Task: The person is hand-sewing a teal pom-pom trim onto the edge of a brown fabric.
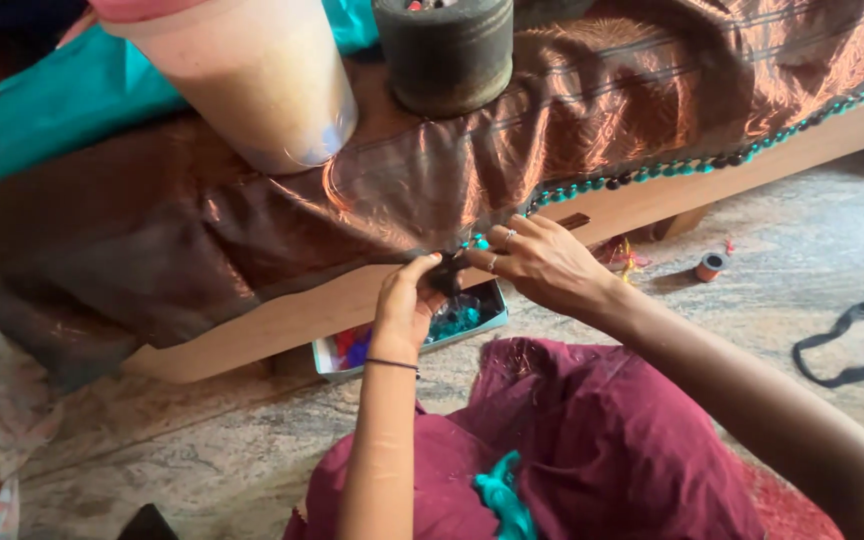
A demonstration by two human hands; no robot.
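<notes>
A shiny brown cloth (252,210) lies draped over a low wooden table (292,320). Its edge carries a row of teal and dark tassels (652,172). My left hand (404,305) pinches a dark tassel (446,272) at the cloth's edge between thumb and fingers. My right hand (542,262), with rings on two fingers, meets it there and grips the same edge beside a teal tassel (479,241). Both wrists hover over my maroon lap (572,440), where a tuft of teal thread (502,495) rests.
A small tray (337,358) with teal and coloured threads sits under the table's edge. A pale cylinder (252,75) and a dark round container (447,50) stand on the cloth. An orange spool (710,266) and a black strap (852,340) lie on the stone floor at right.
</notes>
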